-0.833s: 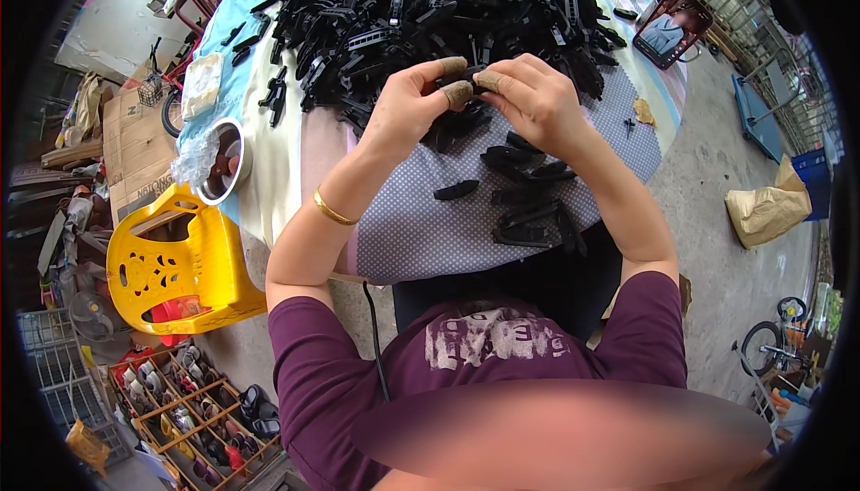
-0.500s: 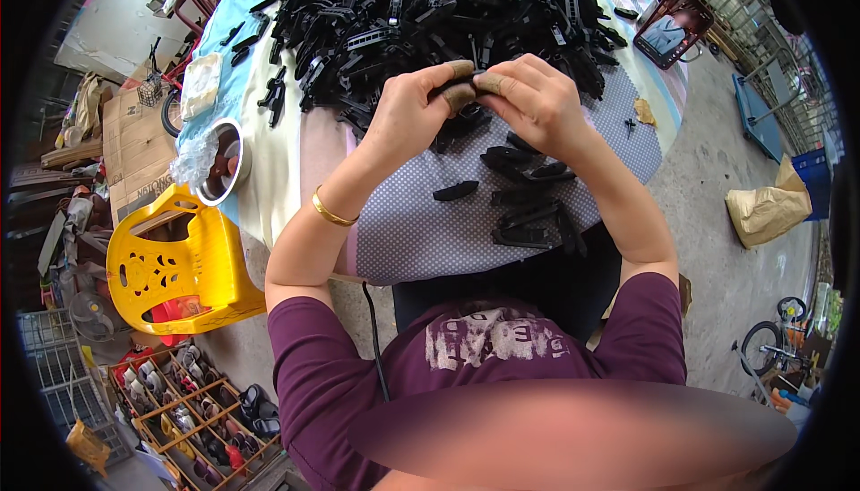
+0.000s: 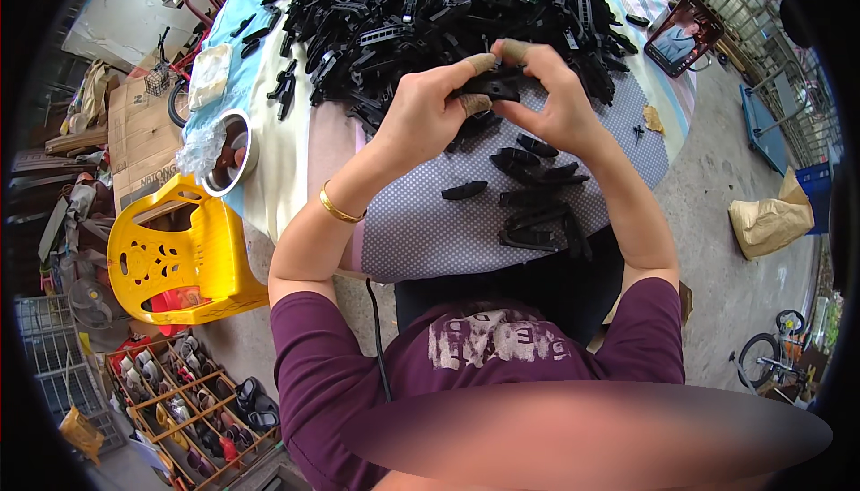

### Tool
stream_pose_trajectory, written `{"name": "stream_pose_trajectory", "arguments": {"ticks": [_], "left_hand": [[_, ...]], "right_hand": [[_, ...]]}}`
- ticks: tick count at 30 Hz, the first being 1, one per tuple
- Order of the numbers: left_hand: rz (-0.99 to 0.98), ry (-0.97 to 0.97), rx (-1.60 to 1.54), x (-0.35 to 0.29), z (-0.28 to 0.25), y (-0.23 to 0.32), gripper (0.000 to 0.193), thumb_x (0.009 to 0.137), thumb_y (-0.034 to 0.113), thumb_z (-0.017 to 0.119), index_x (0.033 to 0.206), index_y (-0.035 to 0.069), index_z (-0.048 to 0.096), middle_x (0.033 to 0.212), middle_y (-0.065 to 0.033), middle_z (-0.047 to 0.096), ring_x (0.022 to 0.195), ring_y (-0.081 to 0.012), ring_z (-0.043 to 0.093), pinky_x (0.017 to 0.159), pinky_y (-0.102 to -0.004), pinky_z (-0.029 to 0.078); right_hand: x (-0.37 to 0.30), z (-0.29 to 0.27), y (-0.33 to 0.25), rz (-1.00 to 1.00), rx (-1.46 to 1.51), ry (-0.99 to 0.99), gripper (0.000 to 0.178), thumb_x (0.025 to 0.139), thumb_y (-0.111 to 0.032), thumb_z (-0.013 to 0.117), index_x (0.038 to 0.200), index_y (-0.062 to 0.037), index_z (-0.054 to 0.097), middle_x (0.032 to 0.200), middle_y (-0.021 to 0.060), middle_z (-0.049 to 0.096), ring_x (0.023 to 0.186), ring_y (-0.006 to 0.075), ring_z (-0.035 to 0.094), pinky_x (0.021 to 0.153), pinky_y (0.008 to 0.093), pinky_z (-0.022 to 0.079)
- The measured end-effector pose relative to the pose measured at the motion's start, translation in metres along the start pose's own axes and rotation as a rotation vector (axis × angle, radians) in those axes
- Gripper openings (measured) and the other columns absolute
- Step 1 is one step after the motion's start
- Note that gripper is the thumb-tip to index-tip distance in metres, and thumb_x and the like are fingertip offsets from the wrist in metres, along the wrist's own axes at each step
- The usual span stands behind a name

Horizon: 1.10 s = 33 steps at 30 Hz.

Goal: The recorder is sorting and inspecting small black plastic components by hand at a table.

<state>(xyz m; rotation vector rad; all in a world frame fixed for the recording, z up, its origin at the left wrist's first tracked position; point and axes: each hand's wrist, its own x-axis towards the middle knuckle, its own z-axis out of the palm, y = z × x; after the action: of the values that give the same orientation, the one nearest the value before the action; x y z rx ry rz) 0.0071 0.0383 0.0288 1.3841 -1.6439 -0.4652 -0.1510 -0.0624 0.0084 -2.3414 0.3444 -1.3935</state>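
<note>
Beside black clip heap (image 3: 430, 7), yellow chair (image 3: 179, 254) — phone (image 3: 678, 36)

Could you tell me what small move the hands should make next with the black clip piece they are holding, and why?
Probably press the two halves together until they seat. Both the left hand and the right hand pinch one black plastic piece above the dotted cloth, while similar pieces already lie in a loose group there.

Even daylight, sharp centre, fisheye-bent edges
</note>
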Motion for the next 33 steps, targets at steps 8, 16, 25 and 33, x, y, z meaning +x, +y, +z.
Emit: {"name": "stream_pose_trajectory", "arguments": {"ticks": [8,16,25,33], "left_hand": [[0.255,0.049,0.190,-0.001,0.000,-0.005,0.042,0.075,-0.002,0.067,0.115,-0.001,0.058,0.097,-0.0154,0.066,0.086,-0.0198,0.067,0.073,-0.0263,0.052],[0.019,-0.100,-0.105,-0.001,-0.020,0.013,0.037,0.072,0.000,0.069,0.108,0.003,0.063,0.089,-0.0113,0.067,0.073,-0.0160,0.064,0.065,-0.0245,0.051],[0.174,-1.119,-0.160,-0.037,0.010,0.032,0.036,0.075,0.011,0.067,0.109,0.004,0.058,0.095,-0.0151,0.062,0.082,-0.0302,0.062,0.074,-0.0377,0.049],[-0.085,-1.021,0.132,-0.009,-0.005,0.019,0.048,0.067,0.022,0.077,0.104,0.002,0.055,0.088,-0.0102,0.054,0.076,-0.0223,0.060,0.067,-0.0324,0.048]], "right_hand": [[-0.002,-0.014,0.002,-0.021,-0.028,-0.294,0.040,0.066,-0.017,0.079,0.100,-0.0017,0.064,0.080,0.0091,0.064,0.072,0.0205,0.060,0.070,0.0284,0.046],[0.005,-0.041,0.019,0.396,0.354,-0.710,0.059,0.062,-0.038,0.081,0.105,-0.0041,0.062,0.080,0.0068,0.063,0.064,0.0146,0.056,0.060,0.0242,0.047],[-0.012,-0.015,0.012,0.128,-0.166,-0.770,0.034,0.064,-0.022,0.071,0.090,-0.0033,0.060,0.086,0.0107,0.060,0.084,0.0288,0.059,0.074,0.0354,0.048],[-0.013,-0.016,0.038,0.009,-0.365,-0.546,0.029,0.066,-0.013,0.070,0.092,-0.0020,0.062,0.093,0.0087,0.062,0.089,0.0243,0.058,0.075,0.0338,0.050]]}}
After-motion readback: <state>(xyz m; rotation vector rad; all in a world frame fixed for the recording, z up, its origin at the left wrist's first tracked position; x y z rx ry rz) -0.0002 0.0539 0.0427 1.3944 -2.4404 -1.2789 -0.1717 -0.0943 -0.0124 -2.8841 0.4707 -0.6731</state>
